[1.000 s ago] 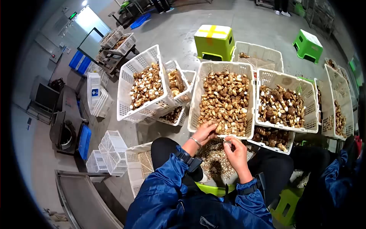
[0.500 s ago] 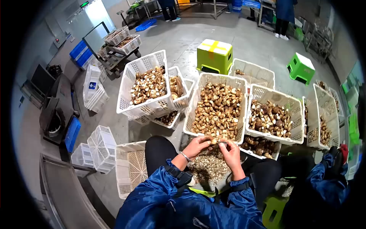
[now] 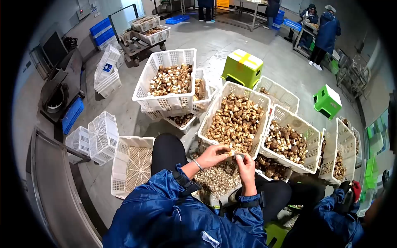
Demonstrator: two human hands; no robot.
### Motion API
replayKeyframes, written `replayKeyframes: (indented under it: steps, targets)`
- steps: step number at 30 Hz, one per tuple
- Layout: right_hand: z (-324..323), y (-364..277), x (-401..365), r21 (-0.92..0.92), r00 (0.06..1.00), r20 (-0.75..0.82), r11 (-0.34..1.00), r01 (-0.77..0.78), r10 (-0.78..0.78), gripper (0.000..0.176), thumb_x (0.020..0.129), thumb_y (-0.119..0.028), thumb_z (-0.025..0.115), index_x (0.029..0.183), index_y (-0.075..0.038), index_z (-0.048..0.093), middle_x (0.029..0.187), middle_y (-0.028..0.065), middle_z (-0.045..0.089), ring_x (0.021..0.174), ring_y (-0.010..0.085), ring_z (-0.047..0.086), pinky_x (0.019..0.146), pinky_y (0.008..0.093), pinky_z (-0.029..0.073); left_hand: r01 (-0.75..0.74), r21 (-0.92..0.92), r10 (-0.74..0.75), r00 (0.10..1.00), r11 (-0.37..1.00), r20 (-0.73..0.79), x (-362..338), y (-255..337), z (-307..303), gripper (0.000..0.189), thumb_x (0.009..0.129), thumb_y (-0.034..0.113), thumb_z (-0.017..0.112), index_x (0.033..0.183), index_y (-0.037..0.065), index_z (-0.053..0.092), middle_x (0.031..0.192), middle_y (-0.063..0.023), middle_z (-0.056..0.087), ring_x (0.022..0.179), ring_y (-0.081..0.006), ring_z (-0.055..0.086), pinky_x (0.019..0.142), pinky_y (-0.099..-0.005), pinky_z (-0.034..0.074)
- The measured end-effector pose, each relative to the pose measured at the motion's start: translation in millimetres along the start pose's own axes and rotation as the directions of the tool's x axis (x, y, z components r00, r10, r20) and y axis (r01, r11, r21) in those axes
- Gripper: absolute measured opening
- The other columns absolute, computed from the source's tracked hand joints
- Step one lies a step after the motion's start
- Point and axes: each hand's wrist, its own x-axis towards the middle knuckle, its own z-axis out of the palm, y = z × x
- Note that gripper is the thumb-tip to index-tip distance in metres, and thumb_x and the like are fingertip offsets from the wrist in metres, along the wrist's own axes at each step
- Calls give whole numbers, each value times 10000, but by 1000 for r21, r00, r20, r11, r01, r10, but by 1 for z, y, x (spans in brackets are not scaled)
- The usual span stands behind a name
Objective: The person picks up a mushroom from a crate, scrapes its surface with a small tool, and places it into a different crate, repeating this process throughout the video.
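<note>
My left hand (image 3: 212, 156) is closed round a small pale brown mushroom (image 3: 230, 153) over the near edge of the middle white crate. My right hand (image 3: 246, 165) is pinched on something small and dark beside it, too small to make out. Both hands nearly meet. Behind them the middle crate (image 3: 203, 131) is full of brown and whitish mushrooms (image 3: 236, 120). Below my hands lies a heap of pale trimmings (image 3: 218, 178), between my knees.
Right of the middle stands a crate of darker mushrooms (image 3: 286, 142); at left a stacked crate (image 3: 171, 80) and a crate with a bare bottom (image 3: 133, 165). Green stools (image 3: 244, 68) stand behind. A co-worker's blue sleeve (image 3: 337, 219) is at right; people (image 3: 326, 33) stand at the back.
The view has turned and tilted, so more of the back of the room shows, including another person. My hands remain close together over the crate edge.
</note>
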Motion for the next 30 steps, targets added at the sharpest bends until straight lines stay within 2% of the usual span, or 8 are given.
replayKeyframes:
  steps: [2, 4, 7, 11, 15, 19, 24, 30]
  targets:
    - [3, 7, -1, -90, 990, 42, 987, 136, -133, 155, 952, -107, 662, 1059, 3, 682, 929, -33, 640, 821, 43, 534, 743, 217, 436, -2, -15, 2, 1000, 1000, -28, -2, 0, 1, 254, 922, 94, 657, 1154, -8, 654, 1026, -22, 649, 923, -93, 595, 825, -272, 508]
    - [0, 1, -3, 19, 995, 23, 996, -93, 92, 159, 952, -89, 656, 1081, 1, 682, 948, -16, 656, 833, 50, 556, 740, 209, 438, 31, -76, -31, 1000, 997, 3, -3, 1, 1, 266, 937, 98, 648, 1180, -9, 649, 1048, -25, 660, 935, -94, 600, 830, -271, 512]
    - [-1, -1, -1, 88, 1000, 29, 996, 4, -6, 171, 953, -102, 659, 1090, -2, 681, 954, -12, 658, 830, 55, 558, 737, 210, 435, 115, -138, -107, 992, 984, 62, -5, 11, -2, 297, 972, 118, 625, 1235, -19, 629, 1096, -35, 673, 955, -93, 605, 834, -268, 518]
    - [2, -4, -5, -221, 981, 70, 956, 192, -181, 181, 968, -103, 640, 1103, 14, 668, 997, 8, 668, 853, 68, 582, 758, 219, 457, 86, -203, -80, 996, 975, 37, 0, -8, 1, 319, 996, 145, 602, 1267, -22, 615, 1106, -29, 667, 938, -88, 606, 825, -275, 525]
    - [-5, 3, 1, 72, 999, 21, 997, -40, 38, 209, 956, -121, 669, 1102, 27, 665, 1052, 21, 657, 892, 70, 596, 793, 224, 474, 276, -536, -255, 960, 798, 114, -6, 3, 6, 341, 1018, 145, 566, 1311, -29, 568, 1102, -33, 654, 890, -87, 625, 789, -260, 541]
    - [5, 2, -2, -118, 985, 25, 978, 172, -170, 217, 949, -107, 673, 1116, 31, 662, 988, -3, 655, 854, 59, 575, 751, 216, 465, 211, -462, -217, 975, 861, 41, 0, -16, 8, 359, 1034, 164, 543, 1337, -28, 530, 1095, -34, 644, 879, -87, 632, 769, -253, 554]
    - [-3, 6, 2, 53, 999, 31, 999, 11, -13, 177, 970, -100, 635, 1104, 9, 671, 975, -4, 654, 836, 59, 561, 752, 223, 454, 286, -570, -275, 955, 771, 107, -1, -23, 10, 343, 1034, 165, 544, 1328, -10, 554, 1107, -30, 644, 892, -86, 618, 779, -240, 529]
    - [4, 7, 1, -46, 994, 37, 993, 105, -103, 167, 964, -110, 647, 1078, 10, 669, 942, -23, 639, 825, 40, 531, 732, 208, 432, 222, -445, -247, 969, 867, 3, -5, -4, 13, 355, 1038, 168, 533, 1344, -12, 542, 1046, -27, 644, 815, -75, 622, 718, -231, 533]
